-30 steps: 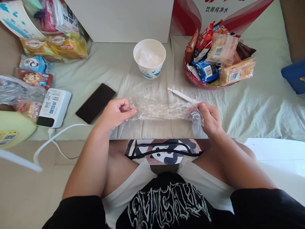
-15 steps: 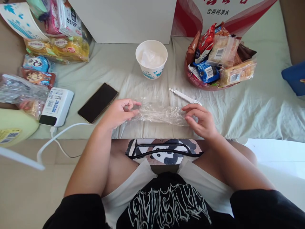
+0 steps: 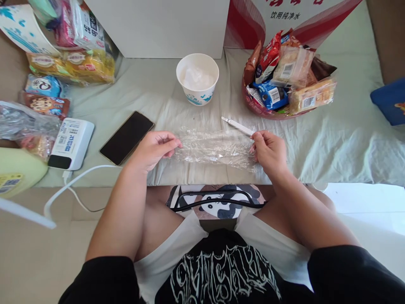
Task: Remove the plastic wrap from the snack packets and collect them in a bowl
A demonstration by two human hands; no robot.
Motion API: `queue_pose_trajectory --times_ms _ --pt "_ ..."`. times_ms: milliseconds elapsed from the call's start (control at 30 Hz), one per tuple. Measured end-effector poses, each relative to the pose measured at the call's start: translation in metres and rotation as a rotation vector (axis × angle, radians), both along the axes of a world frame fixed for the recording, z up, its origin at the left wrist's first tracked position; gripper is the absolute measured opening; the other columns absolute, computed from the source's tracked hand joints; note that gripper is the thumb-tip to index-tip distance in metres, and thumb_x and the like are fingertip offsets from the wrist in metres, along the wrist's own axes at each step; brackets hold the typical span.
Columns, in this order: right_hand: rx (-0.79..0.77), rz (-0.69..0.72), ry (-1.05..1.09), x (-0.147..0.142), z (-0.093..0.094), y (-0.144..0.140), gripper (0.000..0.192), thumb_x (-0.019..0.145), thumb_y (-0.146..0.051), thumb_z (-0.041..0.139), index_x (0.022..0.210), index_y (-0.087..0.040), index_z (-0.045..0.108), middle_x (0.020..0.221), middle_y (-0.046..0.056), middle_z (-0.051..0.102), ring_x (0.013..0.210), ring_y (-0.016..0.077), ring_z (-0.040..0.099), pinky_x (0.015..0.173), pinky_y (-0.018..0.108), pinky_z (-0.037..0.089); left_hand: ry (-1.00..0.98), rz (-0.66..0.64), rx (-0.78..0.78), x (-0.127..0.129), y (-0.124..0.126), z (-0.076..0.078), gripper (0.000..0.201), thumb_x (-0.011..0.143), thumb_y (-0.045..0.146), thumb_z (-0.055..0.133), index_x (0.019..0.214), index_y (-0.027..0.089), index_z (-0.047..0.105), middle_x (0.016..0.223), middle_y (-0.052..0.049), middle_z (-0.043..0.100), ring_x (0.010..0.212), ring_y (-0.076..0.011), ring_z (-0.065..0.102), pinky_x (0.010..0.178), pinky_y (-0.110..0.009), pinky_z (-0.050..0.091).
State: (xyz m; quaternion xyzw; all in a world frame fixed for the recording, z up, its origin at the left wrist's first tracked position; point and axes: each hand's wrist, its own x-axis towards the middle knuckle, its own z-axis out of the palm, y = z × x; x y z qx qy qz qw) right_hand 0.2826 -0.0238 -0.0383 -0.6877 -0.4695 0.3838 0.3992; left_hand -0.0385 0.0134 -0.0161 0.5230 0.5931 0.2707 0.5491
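A crinkled sheet of clear plastic film [image 3: 215, 147] stretches between my hands near the front edge of the cloth-covered surface. My left hand [image 3: 160, 147] pinches its left end between thumb and fingers. At the opposite end my right hand [image 3: 268, 150] grips the film with curled fingers. Just behind the film lies a slim white cutter [image 3: 236, 124], its blade pointing up and left; the handle end is hidden by my right hand. Farther back stands a white paper bowl [image 3: 198, 80] with a blue pattern and crumpled white or clear material inside.
A dark phone [image 3: 126, 137] lies left of my left hand, near a white power bank [image 3: 72, 143] with a cable. Packaged snacks [image 3: 71, 65] crowd the left. A snack-filled basket [image 3: 249, 105] stands back right, before a red and white box [image 3: 284, 25].
Both hands have closed on the film's ends, having been loosely spread before. The film looks flatter and more stretched. The view has shifted slightly.
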Motion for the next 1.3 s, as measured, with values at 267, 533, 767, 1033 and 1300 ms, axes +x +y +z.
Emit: queue_pose_trajectory --times_ms 267,533,767,1033,1300 --pt "0.083 0.103 -0.003 -0.001 -0.011 -0.010 0.040 0.091 -0.039 0.067 0.126 -0.026 0.051 0.084 -0.003 0.069 0.050 0.0113 0.065 0.045 0.025 0.051 0.074 0.117 0.017 0.007 0.006 -0.008 0.026 0.087 0.047 0.071 0.085 0.024 0.059 0.056 0.003 0.063 0.035 -0.0092 0.047 0.034 -0.021 0.031" --pt "0.004 0.093 -0.152 0.009 -0.006 -0.009 0.038 0.091 -0.038 0.068 0.123 -0.028 0.051 0.081 -0.001 0.071 0.038 0.0104 0.051 0.036 0.028 0.037 0.289 -0.001 -0.046 -0.002 0.000 0.001 0.022 0.084 0.043 0.072 0.076 0.024 0.062 0.040 0.006 0.049 0.032 -0.0123 0.043 0.032 -0.023 0.029" --pt "-0.028 0.142 -0.252 0.012 0.002 -0.014 0.035 0.088 -0.034 0.068 0.119 -0.025 0.056 0.080 -0.001 0.073 0.039 0.0125 0.056 0.044 0.032 0.043 0.069 0.001 -0.017 -0.006 -0.003 0.003 0.022 0.080 0.038 0.076 0.076 0.023 0.060 0.053 0.001 0.062 0.049 -0.0159 0.063 0.047 -0.026 0.050" --pt "0.005 0.140 -0.159 0.006 0.004 -0.022 0.025 0.095 -0.034 0.060 0.117 -0.024 0.054 0.083 -0.002 0.066 0.052 0.0124 0.068 0.048 0.027 0.051 0.171 -0.023 -0.146 0.006 -0.006 0.013 0.019 0.094 0.043 0.060 0.092 0.025 0.054 0.046 0.007 0.057 0.030 -0.0100 0.041 0.034 -0.021 0.031" --pt "-0.074 0.175 -0.192 0.006 0.005 -0.022 0.023 0.094 -0.029 0.054 0.116 -0.024 0.052 0.089 -0.002 0.067 0.037 0.0082 0.055 0.041 0.026 0.042 0.398 -0.182 -0.224 0.003 -0.014 0.020 0.021 0.094 0.045 0.056 0.089 0.024 0.057 0.048 0.005 0.060 0.038 -0.0145 0.054 0.043 -0.024 0.039"
